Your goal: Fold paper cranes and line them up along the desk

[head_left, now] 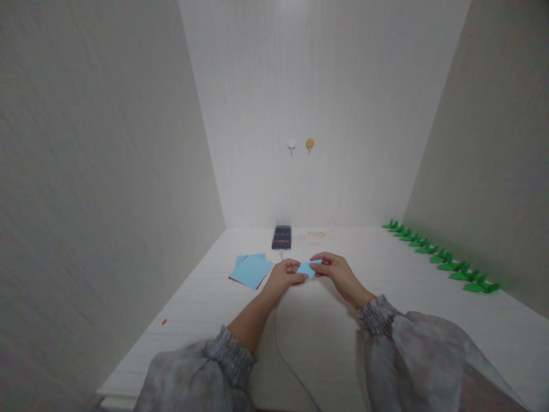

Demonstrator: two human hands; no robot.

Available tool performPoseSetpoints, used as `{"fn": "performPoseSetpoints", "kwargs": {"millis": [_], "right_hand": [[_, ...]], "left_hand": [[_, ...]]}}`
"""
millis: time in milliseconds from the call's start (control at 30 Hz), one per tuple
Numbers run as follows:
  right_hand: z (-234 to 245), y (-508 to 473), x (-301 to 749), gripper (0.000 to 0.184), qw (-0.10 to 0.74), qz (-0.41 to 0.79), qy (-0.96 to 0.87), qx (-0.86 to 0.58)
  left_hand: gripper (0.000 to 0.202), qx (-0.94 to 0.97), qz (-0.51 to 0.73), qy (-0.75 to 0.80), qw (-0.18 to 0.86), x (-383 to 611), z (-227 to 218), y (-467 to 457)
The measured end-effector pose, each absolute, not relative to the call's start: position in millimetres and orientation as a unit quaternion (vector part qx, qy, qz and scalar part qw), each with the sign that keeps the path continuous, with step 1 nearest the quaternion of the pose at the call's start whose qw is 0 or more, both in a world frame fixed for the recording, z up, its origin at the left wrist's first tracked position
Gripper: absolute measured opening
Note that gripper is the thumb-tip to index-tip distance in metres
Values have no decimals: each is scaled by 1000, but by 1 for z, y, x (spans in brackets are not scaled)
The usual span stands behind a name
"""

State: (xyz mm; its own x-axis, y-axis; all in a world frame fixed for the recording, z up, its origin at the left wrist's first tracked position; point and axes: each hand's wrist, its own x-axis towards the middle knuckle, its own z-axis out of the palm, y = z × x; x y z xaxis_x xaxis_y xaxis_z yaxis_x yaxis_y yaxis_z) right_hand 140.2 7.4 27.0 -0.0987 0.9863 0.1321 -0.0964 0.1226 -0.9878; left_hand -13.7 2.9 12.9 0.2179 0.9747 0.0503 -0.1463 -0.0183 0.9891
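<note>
A small piece of light blue paper [307, 269], folded as far as its shape shows, is held above the table between my two hands. My left hand [285, 278] pinches its left end between thumb and fingers. At the paper's right end, my right hand [334, 269] grips it the same way. Left of my hands lies a loose stack of square blue paper sheets [252, 270], fanned out, with a red edge showing beneath. The fingertips cover both ends of the held piece.
A phone [282, 237] lies near the back wall, its white cable [281, 346] running forward under my hands. Green folded-paper pieces [446, 262] form a row along the right side. An orange scrap [164, 321] lies front left. Two hooks [309, 143] are on the back wall.
</note>
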Motion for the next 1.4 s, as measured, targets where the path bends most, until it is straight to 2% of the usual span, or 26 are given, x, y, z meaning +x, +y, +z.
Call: {"fn": "performPoseSetpoints", "kwargs": {"millis": [133, 267, 600, 967, 1167, 1267, 1333, 1400], "right_hand": [[27, 6, 138, 32, 503, 530, -554, -399], [28, 5, 135, 37, 522, 529, -538, -398], [31, 2, 134, 22, 499, 456, -596, -434], [30, 2, 133, 19, 542, 466, -566, -411], [26, 9, 142, 21, 625, 463, -472, -415], [27, 6, 141, 29, 587, 491, -488, -420], [27, 3, 136, 32, 511, 525, -538, -417], [26, 0, 131, 32, 476, 512, -570, -431]], "left_hand": [[32, 576, 425, 396, 575, -14, 12, 1], [35, 576, 434, 423, 548, -15, 10, 3], [35, 545, 457, 441, 548, -14, 8, 8], [35, 550, 444, 432, 560, -11, 14, 4], [34, 548, 434, 455, 551, -16, 8, 3], [34, 543, 437, 471, 541, -16, 9, 1], [34, 551, 433, 470, 537, -15, 11, 0], [34, 563, 423, 469, 533, -12, 12, 0]]}}
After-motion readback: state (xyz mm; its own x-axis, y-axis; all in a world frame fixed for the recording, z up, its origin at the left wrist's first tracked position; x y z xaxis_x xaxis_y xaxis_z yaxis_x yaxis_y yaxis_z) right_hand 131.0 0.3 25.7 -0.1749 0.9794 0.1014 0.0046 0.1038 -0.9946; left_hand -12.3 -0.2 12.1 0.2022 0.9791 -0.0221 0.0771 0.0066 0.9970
